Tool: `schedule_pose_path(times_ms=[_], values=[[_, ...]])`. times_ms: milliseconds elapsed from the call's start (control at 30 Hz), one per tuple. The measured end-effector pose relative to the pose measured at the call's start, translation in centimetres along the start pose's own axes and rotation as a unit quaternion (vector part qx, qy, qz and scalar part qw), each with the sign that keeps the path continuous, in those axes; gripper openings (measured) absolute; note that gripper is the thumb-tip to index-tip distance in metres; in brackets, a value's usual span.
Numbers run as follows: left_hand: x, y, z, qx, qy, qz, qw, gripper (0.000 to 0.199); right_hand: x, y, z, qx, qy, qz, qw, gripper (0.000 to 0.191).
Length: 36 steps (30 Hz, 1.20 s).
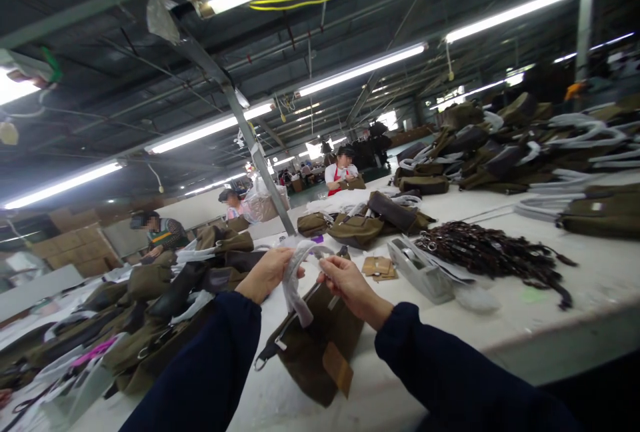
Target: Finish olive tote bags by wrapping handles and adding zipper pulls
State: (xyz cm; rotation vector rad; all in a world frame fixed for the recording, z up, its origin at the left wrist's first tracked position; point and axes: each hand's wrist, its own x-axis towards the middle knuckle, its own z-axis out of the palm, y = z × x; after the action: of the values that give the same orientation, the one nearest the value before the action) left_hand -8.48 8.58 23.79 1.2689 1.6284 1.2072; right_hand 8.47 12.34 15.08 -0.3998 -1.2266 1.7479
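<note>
Olive bag (330,342) sits at 6 o'clock on the table (520,345). L hand (273,273) is curled round its white-wrapped handle (291,289); R hand (349,285) pinches the far end, tho' exact hold is unclear. Done, AFAICT: most of the handle covered, tan tag (337,369) hanging. Left: poss. that far end; can't tell if wrap's fastened. Tape dispenser (423,275) at 4 o'clock; bag piles w/ white-wrapped handles at 2 (480,159) & 8 (150,312).

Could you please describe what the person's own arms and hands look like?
The left sleeve and right sleeve are long, dark navy and somewhat loose, without visible markings. The left hand and right hand wear no gloves.
</note>
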Motion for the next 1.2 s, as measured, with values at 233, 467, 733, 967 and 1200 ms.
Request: schedule_pose_path(times_ms=[233,467,733,967,1200], values=[[0.3,1.1,-0.5,0.056,0.123,0.163,0.977,0.018,-0.1,-2.7,-1.3,-0.134,-0.004,-0.057,0.989,0.034],[-1.7,3.3,1.9,0.026,0.083,0.190,0.978,0.024,1.4,-4.6,1.5,-0.054,0.030,-0.156,0.986,0.034],[-3.1,2.4,2.6,-0.092,-0.016,0.151,0.984,0.027,0.2,-4.5,0.9,0.108,-0.103,-0.129,0.980,0.035],[-3.6,2.5,3.1,-0.038,-0.050,0.181,0.981,0.022,-0.6,-5.3,0.2,-0.042,-0.060,-0.134,0.988,0.032],[-4.1,2.9,3.7,0.004,-0.021,0.192,0.981,0.023,-1.1,-6.2,0.6,-0.130,-0.003,-0.136,0.982,0.024]])
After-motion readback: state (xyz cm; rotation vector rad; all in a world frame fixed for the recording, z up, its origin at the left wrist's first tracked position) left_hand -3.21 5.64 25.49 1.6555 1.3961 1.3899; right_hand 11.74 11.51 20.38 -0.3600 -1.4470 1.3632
